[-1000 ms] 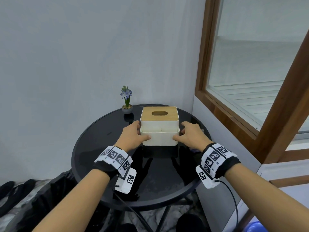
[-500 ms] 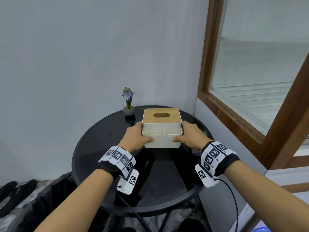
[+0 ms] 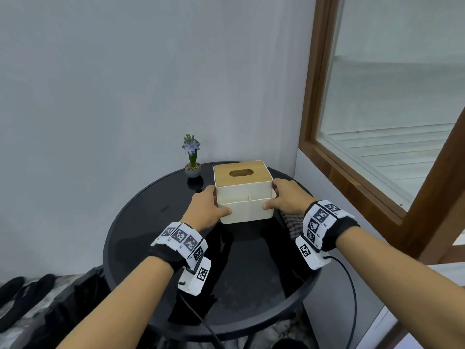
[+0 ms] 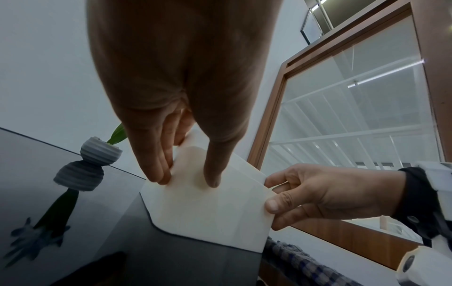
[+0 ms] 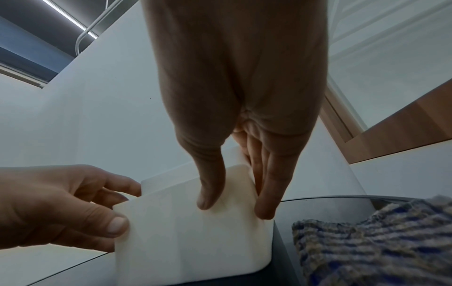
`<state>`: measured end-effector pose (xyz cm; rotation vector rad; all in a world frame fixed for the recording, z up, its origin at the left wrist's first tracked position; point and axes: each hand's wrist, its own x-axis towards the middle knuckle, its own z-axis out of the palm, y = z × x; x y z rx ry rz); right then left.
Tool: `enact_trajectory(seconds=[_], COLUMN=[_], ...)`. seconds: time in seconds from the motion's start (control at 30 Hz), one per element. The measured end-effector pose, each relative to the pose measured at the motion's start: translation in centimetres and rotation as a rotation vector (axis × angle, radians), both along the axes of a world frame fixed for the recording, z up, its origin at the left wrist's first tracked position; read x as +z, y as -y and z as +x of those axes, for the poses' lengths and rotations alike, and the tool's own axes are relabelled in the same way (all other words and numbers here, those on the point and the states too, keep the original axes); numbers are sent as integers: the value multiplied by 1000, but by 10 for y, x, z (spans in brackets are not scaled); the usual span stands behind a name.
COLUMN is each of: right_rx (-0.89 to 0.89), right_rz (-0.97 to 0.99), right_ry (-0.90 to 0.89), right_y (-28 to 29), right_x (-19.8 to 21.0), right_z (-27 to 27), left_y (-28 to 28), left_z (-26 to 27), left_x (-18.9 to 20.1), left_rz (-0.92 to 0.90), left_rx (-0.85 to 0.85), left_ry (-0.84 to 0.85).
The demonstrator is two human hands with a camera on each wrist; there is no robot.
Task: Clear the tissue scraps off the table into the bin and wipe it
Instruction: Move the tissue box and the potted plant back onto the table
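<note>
Both forearms reach forward over the round black worktop [image 3: 141, 250], and the hands grip the white tissue box [image 3: 245, 200] from its two sides. The left hand [image 3: 207, 210] and the right hand [image 3: 289, 199] each press a thumb on the front wall, with fingers on the side wall (thumb and fingers pinching the corner). The box stands at the back of the worktop, near a small flower pot [image 3: 192, 170], with a checked cloth [image 3: 293, 224] just beside it under the right wrist.

Both arms reach forward, wrists wearing bands with black-and-white squares. Left hand [image 3: 206, 207] grips the left side of the box [image 3: 245, 197], thumb in front, fingers [image 4: 156, 154] along the side. Right hand [image 3: 286, 197] grips the right side the same way.
</note>
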<state>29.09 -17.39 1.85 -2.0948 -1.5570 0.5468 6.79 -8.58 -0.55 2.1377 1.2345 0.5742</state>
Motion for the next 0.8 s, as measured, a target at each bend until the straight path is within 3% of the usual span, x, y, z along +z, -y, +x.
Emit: enact_trajectory(seconds=[0.8], right_rx=[1], right_rz=[-15], right_ry=[-59], right_y=[-1], right_x=[-4], right_z=[-1], left_y=[-8], left_z=[0], left_x=[-4], left_rz=[-25], left_rx=[-7], left_ry=[-32])
